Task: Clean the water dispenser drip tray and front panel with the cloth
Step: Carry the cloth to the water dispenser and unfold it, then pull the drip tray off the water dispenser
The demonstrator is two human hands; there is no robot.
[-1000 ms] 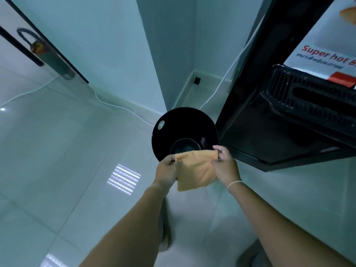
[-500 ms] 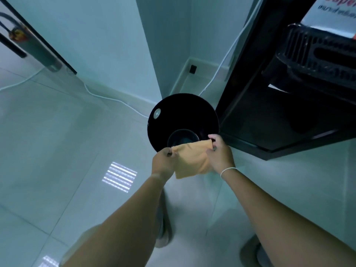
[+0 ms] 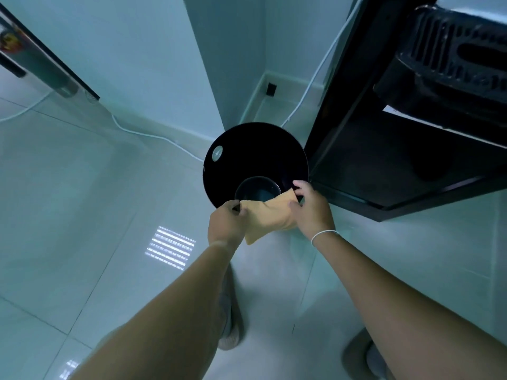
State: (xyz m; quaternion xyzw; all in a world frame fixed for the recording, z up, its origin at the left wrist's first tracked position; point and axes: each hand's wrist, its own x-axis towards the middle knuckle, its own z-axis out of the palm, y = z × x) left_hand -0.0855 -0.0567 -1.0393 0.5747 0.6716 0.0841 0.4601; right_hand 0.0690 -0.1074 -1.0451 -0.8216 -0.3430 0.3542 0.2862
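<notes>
I can read no writing now; the red "Super hot" label visible a second ago has slid out of view above the black water dispenser (image 3: 384,149). My left hand (image 3: 226,223) and right hand (image 3: 310,208) each pinch an edge of the orange cloth (image 3: 267,219), stretched over a round black bin (image 3: 255,163). The slotted drip tray (image 3: 450,56) sits upper right. Pale glossy floor tiles (image 3: 82,215), white cable (image 3: 153,137) along the wall.

Bin (image 3: 255,149) on floor (image 3: 82,215), centre; dispenser (image 3: 384,160) just right of it, drip tray (image 3: 452,58) far right. Cloth (image 3: 269,215) w/ both hands at bin's near rim.
</notes>
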